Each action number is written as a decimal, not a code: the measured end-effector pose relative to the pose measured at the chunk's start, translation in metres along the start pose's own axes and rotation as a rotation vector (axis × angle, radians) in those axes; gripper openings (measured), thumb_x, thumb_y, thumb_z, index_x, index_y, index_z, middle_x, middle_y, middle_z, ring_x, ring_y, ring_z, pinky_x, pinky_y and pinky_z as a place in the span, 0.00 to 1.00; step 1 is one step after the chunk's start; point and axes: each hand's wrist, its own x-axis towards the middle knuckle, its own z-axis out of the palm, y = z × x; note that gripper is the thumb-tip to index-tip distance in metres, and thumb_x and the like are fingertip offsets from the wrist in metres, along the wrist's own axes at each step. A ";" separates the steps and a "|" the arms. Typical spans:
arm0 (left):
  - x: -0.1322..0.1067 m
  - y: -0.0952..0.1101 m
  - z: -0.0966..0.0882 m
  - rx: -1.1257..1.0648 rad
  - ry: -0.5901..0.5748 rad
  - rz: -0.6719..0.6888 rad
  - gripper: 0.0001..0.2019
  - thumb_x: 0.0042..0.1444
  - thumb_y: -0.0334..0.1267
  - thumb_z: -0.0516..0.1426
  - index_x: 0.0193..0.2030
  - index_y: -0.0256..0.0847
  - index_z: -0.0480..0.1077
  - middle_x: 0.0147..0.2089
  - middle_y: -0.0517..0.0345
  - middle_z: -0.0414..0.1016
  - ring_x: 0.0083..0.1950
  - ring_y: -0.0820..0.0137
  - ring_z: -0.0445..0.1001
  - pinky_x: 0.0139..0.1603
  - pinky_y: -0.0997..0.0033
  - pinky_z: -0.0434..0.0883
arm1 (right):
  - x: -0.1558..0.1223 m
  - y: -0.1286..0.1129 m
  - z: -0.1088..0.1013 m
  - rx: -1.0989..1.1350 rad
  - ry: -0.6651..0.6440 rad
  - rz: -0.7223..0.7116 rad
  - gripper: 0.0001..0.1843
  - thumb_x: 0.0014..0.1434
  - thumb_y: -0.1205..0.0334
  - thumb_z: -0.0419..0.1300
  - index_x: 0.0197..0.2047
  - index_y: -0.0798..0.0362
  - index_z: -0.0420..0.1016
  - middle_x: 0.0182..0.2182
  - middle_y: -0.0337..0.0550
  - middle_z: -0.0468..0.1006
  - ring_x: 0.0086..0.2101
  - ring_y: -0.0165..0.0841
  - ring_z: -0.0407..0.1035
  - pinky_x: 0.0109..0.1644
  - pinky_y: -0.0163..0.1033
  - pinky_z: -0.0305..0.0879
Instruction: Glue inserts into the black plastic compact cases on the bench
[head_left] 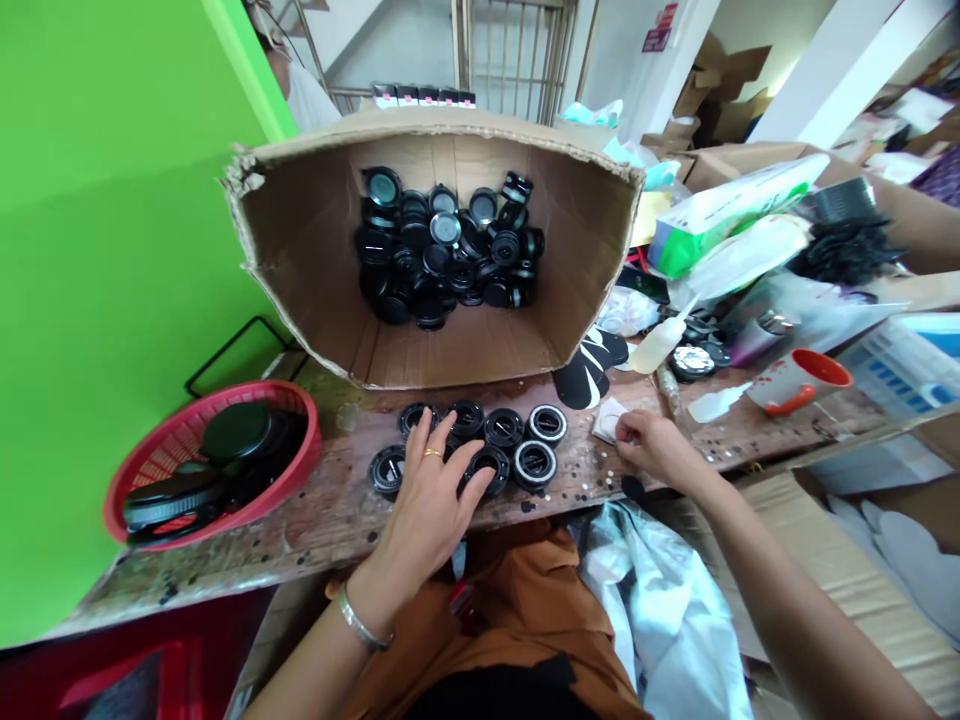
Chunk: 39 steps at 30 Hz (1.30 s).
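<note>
My left hand (427,490) rests with spread fingers over a group of black round lens-like parts (504,429) on the workbench, fingertips touching or just above them. It covers some of the group. Two parts at the right of the group carry a white ring (535,464). To the right, my right hand (656,450) is closed in a pinch at the edge of a small white square sheet (609,420) with a faint round outline. Behind the group, a cardboard box (585,290) lies on its side, its opening facing me, with many similar black parts (437,260) inside.
A red plastic basket (311,440) with black round pieces stands at the left. Black cut-out pieces (589,370), a squeeze bottle (660,340), a smaller bottle (716,402) and a white mug (799,380) are at the right. Small dots litter the wooden bench (300,540).
</note>
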 end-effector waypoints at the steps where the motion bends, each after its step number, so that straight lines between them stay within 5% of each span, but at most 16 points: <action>1: 0.000 0.000 0.000 -0.004 -0.002 -0.004 0.16 0.65 0.42 0.52 0.54 0.40 0.72 0.68 0.43 0.56 0.74 0.47 0.43 0.68 0.37 0.55 | -0.001 0.001 -0.005 0.027 0.016 0.004 0.04 0.48 0.69 0.56 0.25 0.52 0.65 0.23 0.38 0.69 0.24 0.29 0.63 0.30 0.34 0.58; 5: 0.000 0.000 0.000 -0.006 -0.012 -0.021 0.16 0.65 0.42 0.51 0.54 0.40 0.73 0.68 0.42 0.56 0.74 0.46 0.42 0.68 0.37 0.55 | -0.001 -0.013 -0.016 0.082 0.282 -0.044 0.05 0.53 0.68 0.56 0.26 0.51 0.66 0.22 0.37 0.68 0.23 0.30 0.63 0.29 0.35 0.60; 9: 0.000 -0.001 0.001 0.008 -0.011 -0.029 0.18 0.66 0.42 0.51 0.58 0.41 0.71 0.68 0.42 0.57 0.74 0.45 0.42 0.68 0.36 0.55 | 0.006 -0.060 -0.009 0.158 0.442 -0.305 0.03 0.61 0.67 0.56 0.35 0.52 0.70 0.33 0.44 0.75 0.33 0.33 0.70 0.38 0.37 0.67; 14: 0.001 0.001 0.002 0.028 -0.006 -0.056 0.19 0.66 0.42 0.50 0.61 0.41 0.69 0.69 0.41 0.55 0.74 0.44 0.42 0.67 0.35 0.55 | 0.024 -0.106 0.025 0.176 0.351 -0.582 0.08 0.65 0.69 0.51 0.43 0.53 0.71 0.41 0.51 0.75 0.43 0.36 0.71 0.48 0.42 0.70; 19: 0.004 0.002 0.003 0.051 -0.026 -0.062 0.21 0.66 0.44 0.50 0.63 0.41 0.67 0.70 0.39 0.53 0.74 0.43 0.41 0.67 0.34 0.53 | 0.035 -0.111 0.045 0.085 0.295 -0.665 0.12 0.67 0.69 0.48 0.45 0.55 0.73 0.44 0.54 0.75 0.45 0.39 0.70 0.49 0.45 0.70; 26: 0.008 0.004 0.007 0.037 -0.035 -0.043 0.19 0.65 0.45 0.51 0.58 0.43 0.71 0.71 0.43 0.53 0.74 0.43 0.41 0.68 0.34 0.51 | 0.034 -0.108 0.037 0.036 0.151 -0.700 0.13 0.67 0.68 0.49 0.45 0.53 0.75 0.42 0.52 0.76 0.44 0.41 0.67 0.48 0.48 0.70; 33: 0.011 0.008 0.006 0.054 -0.039 -0.032 0.18 0.65 0.45 0.52 0.57 0.42 0.72 0.71 0.43 0.53 0.74 0.43 0.40 0.69 0.35 0.50 | 0.030 -0.104 0.035 0.024 0.259 -0.579 0.12 0.62 0.70 0.54 0.45 0.54 0.77 0.43 0.51 0.77 0.50 0.46 0.63 0.53 0.56 0.63; 39: 0.019 0.011 0.005 0.103 -0.048 0.001 0.18 0.64 0.45 0.53 0.54 0.40 0.73 0.70 0.41 0.55 0.74 0.43 0.41 0.69 0.35 0.50 | 0.031 -0.115 0.034 -0.024 0.199 -0.522 0.11 0.61 0.69 0.56 0.41 0.54 0.79 0.42 0.51 0.76 0.52 0.48 0.61 0.55 0.57 0.58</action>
